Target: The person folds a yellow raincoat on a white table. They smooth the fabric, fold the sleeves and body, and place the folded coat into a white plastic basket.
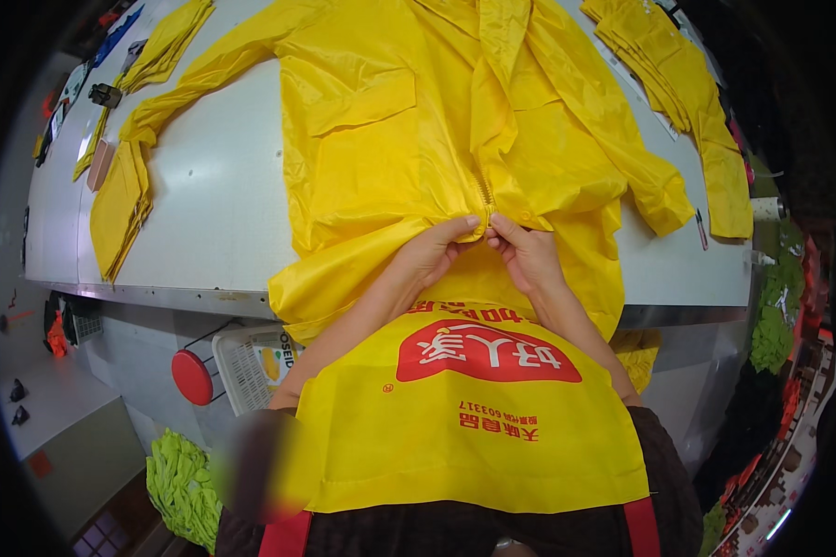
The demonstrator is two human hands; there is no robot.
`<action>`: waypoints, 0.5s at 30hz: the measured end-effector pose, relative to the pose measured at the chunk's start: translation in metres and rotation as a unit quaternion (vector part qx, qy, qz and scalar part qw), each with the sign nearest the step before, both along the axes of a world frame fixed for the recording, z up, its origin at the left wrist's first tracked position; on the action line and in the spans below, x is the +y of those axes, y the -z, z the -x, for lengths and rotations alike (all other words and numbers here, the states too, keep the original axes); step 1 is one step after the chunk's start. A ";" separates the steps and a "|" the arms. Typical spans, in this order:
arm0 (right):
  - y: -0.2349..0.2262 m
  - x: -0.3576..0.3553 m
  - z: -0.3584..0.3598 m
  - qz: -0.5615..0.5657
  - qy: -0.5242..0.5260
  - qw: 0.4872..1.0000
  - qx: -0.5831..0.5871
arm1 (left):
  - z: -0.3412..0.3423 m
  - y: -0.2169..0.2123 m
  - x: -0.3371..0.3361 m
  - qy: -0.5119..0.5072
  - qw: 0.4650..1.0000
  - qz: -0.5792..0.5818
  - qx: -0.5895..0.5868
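A yellow raincoat-like jacket point(362, 158) is spread on the white table, its lower hem hanging over the near edge toward me. At the bottom of its front opening, my left hand point(439, 249) pinches one side of the hem. My right hand point(528, 252) pinches the other side, close beside it. The thumbs and fingertips of both hands nearly meet just below the zipper point(486, 190), whose teeth show above them. The zipper's lowest end is hidden by my fingers. Flapped pockets point(367, 104) lie on the jacket's front.
Folded yellow pieces point(121, 209) lie on the table point(218, 186) at left, and more yellow garments point(664, 70) at right. A pen point(701, 229) rests near the right edge. Below stand a red stool point(192, 378) and a white basket point(237, 371); bright green cloth point(181, 478) is piled on the floor.
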State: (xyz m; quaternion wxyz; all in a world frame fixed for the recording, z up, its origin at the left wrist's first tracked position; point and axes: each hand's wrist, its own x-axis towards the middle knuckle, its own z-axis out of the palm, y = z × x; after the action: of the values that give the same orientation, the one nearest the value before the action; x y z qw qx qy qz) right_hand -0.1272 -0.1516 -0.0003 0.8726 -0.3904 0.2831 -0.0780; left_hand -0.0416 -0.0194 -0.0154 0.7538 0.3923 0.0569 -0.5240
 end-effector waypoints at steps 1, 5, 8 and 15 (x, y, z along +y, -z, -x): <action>0.003 -0.001 0.000 0.006 0.000 1.000 -0.006 | -0.001 -0.005 0.001 0.019 1.000 -0.013 -0.006; 0.011 -0.004 0.005 -0.008 -0.051 0.998 0.038 | -0.002 0.002 0.008 0.064 0.996 -0.061 -0.024; 0.001 -0.006 0.010 -0.033 -0.172 0.981 0.084 | 0.003 0.016 0.009 0.032 0.998 -0.042 -0.027; -0.057 0.003 -0.001 0.779 -0.154 0.598 -0.106 | 0.001 0.014 0.011 0.013 0.997 -0.062 -0.032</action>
State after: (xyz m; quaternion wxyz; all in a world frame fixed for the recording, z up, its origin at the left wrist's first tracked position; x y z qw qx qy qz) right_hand -0.1262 -0.1490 0.0563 0.2594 -0.9489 -0.0437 -0.1743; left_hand -0.0423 -0.0087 -0.0297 0.7225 0.4555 0.0605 -0.5165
